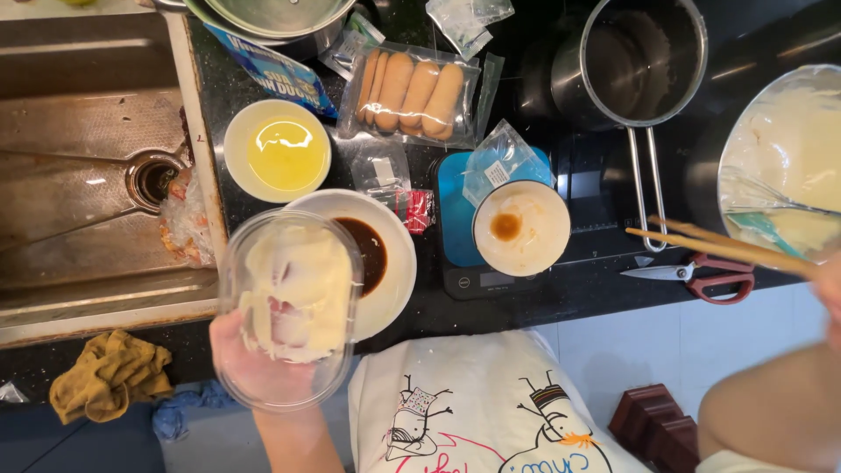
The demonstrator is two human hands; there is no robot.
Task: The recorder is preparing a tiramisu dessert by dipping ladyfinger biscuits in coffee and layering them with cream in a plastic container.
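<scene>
while the left hand [250, 363] grips the cream-smeared clear plastic container [291, 307] from below, the right hand [828, 285] is closed on wooden chopsticks [718, 247] beside the cream-filled mixing bowl [788, 140].

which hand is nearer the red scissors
Right. The right hand holds chopsticks just above the red scissors. The left hand is far across the counter, holding a clear plastic container.
</scene>
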